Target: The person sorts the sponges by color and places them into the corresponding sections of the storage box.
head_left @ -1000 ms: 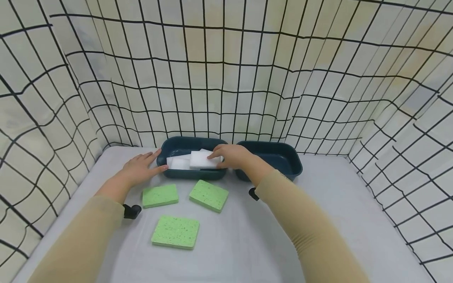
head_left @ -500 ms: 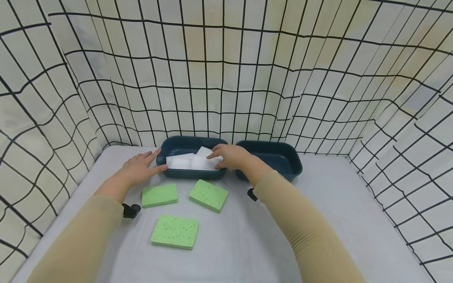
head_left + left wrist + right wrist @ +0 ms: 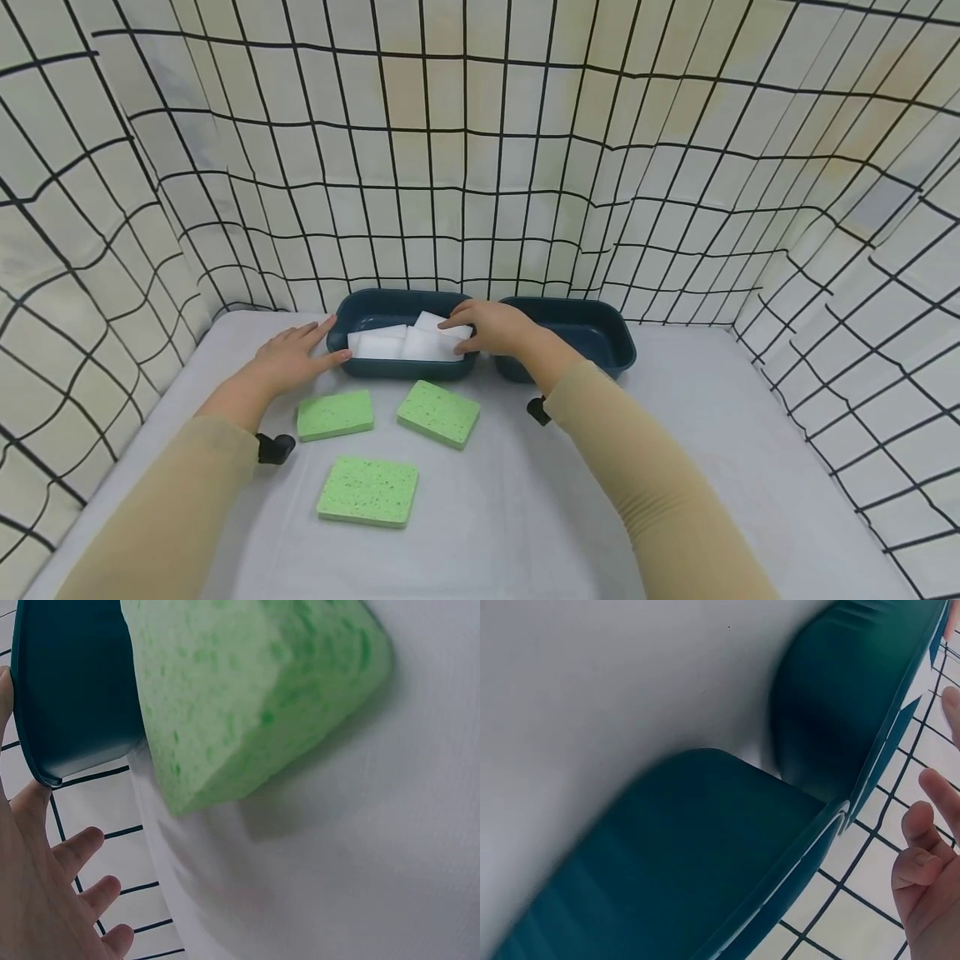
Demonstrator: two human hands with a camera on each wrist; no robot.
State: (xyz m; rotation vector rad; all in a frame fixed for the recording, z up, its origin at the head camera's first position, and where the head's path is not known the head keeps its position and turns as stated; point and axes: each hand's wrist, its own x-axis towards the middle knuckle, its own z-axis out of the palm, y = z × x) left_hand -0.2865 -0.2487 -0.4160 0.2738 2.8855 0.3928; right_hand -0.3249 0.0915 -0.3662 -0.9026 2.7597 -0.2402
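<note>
At the back of the grey worktop, against the grid-patterned backdrop, stand two dark teal trays side by side, almost touching. The left tray holds white sponges; two show plainly, a third may lie under the hand, but I cannot tell the full count. The right tray shows only its dark inside.

The right hand reaches over the left tray's right end, its fingers loosely extended and resting on top of the farther white sponge. Whether the thumb pinches the sponge's edge is hidden from the head view, and the right wrist view shows only curled fingertips above the tray rims, so I cannot tell if there is a grasp.

The left hand lies flat on the worktop just left of the left tray, fingers spread, with the thumb touching the tray's near left corner. The left wrist view shows those fingers straight and apart beside the tray wall.

Three green sponges lie flat on the worktop in front of the trays: one just near the left wrist, one turned at an angle below the left tray, and one nearest the person. They are apart from each other and from both hands.

Both forearms wear tan sleeves.
</note>
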